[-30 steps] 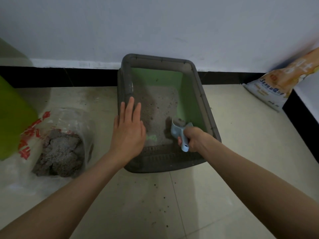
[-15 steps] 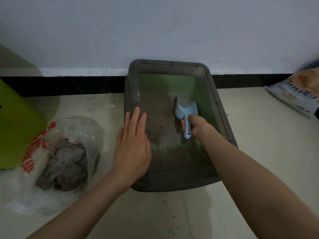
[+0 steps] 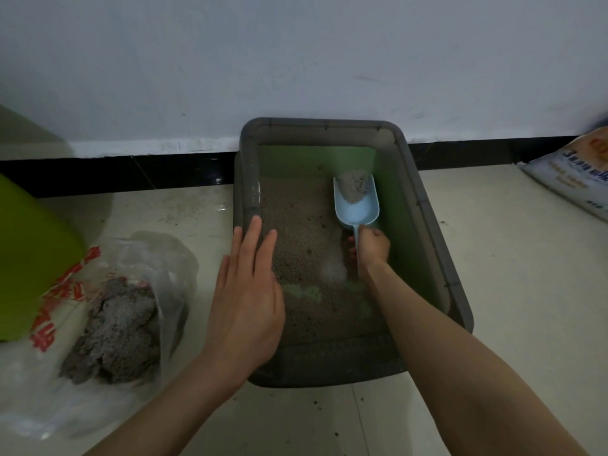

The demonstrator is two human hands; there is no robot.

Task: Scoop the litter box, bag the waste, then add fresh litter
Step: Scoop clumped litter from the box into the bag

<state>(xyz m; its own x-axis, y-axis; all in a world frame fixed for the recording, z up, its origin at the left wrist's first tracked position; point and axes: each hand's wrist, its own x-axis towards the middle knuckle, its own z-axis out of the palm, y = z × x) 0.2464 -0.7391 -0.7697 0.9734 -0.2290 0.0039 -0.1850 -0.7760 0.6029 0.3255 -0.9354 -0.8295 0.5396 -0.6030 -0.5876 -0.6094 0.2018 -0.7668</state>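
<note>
Pale blue plastic scoop (image 3: 356, 205), stiff and light, sits at the far end of the litter box (image 3: 459, 311), carrying a crumbly grey clump. The right hand (image 3: 371, 246) has its fingers clamped on the handle; the left hand (image 3: 248, 291), fingers apart, rests flat on the box's left rim. The waste bag (image 3: 131, 291) lies left of the box.

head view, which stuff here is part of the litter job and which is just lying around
Part of the job:
- litter box
- blue scoop, holding a clump, in the right hand
- left hand, flat on the box's left rim
- plastic bag of scooped waste
- litter sack, far right

Just lying about:
- green object, far left
</note>
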